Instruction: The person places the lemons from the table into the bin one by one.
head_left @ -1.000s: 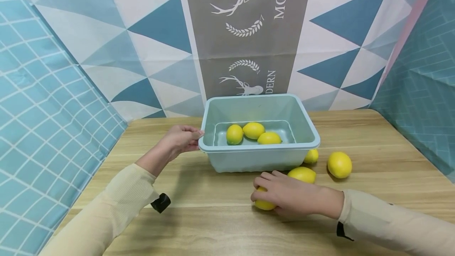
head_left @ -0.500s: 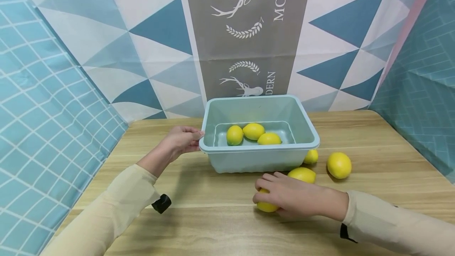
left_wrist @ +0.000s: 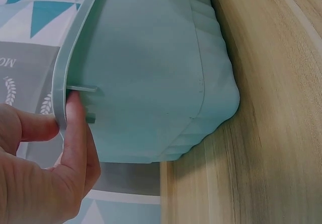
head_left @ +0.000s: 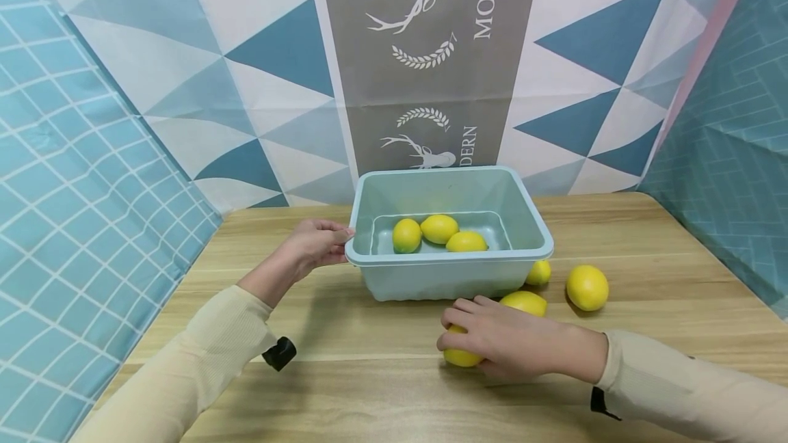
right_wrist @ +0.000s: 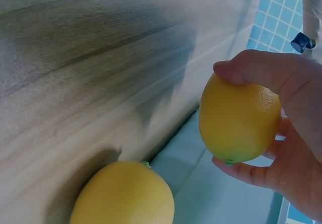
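Observation:
A pale blue-green plastic bin (head_left: 455, 279) stands at the back of the table, with three yellow lemons (head_left: 440, 229) on its floor. My left hand (head_left: 314, 246) pinches the bin's left rim, thumb on the outer lip and fingers under it, as the left wrist view (left_wrist: 60, 158) shows up close. In front of the bin my right hand (head_left: 501, 337) grips a lemon (right_wrist: 239, 121) between thumb and fingers. In the head view that lemon (head_left: 462, 355) is partly covered by the fingers. Another lemon (head_left: 524, 303) lies just behind the right hand.
Beside the bin's right end sits a lemon (head_left: 539, 272), partly hidden by the bin. A further lemon (head_left: 587, 288) lies to its right on the wooden table (head_left: 345, 388). A patterned backdrop (head_left: 277, 87) rises behind the bin, with tiled sheets (head_left: 74, 176) at the sides.
Hardly anything differs. The right hand and its lemon have shifted a few pixels to the right; the left hand stays on the bin's rim.

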Demonstrator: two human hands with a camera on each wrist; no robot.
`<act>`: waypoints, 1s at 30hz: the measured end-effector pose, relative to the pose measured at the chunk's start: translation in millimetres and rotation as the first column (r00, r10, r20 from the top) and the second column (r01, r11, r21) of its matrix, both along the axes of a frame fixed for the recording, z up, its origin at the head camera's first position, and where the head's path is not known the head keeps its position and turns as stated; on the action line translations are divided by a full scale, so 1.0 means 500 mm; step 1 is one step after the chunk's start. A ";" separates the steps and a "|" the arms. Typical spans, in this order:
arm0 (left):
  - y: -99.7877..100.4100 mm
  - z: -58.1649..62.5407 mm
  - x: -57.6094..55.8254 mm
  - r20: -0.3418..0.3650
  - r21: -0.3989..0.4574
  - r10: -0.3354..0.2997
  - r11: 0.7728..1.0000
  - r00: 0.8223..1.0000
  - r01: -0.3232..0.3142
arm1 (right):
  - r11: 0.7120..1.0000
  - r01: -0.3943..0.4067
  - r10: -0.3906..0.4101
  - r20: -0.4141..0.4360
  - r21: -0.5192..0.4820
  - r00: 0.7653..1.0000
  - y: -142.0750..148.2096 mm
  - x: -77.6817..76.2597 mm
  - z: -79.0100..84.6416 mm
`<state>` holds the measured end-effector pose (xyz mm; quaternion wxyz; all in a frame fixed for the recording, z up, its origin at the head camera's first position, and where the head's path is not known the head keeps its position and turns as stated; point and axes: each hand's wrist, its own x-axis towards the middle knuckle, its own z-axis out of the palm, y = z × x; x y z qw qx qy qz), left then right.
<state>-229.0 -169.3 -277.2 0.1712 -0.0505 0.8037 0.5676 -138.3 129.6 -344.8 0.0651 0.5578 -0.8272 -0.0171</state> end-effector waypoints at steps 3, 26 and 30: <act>-0.002 -0.005 -0.005 0.007 0.000 0.001 1.000 1.000 -0.001 | 1.000 0.000 0.000 0.001 0.007 1.000 -0.001 0.001 0.005; -0.006 -0.006 -0.006 0.004 0.034 -0.011 0.999 1.000 0.011 | 0.997 0.069 -0.070 -0.030 -0.035 0.997 0.011 0.000 0.072; -0.005 -0.007 -0.007 0.008 0.037 -0.003 0.999 1.000 0.002 | 0.995 0.095 -0.096 -0.045 -0.033 0.994 0.015 0.000 0.079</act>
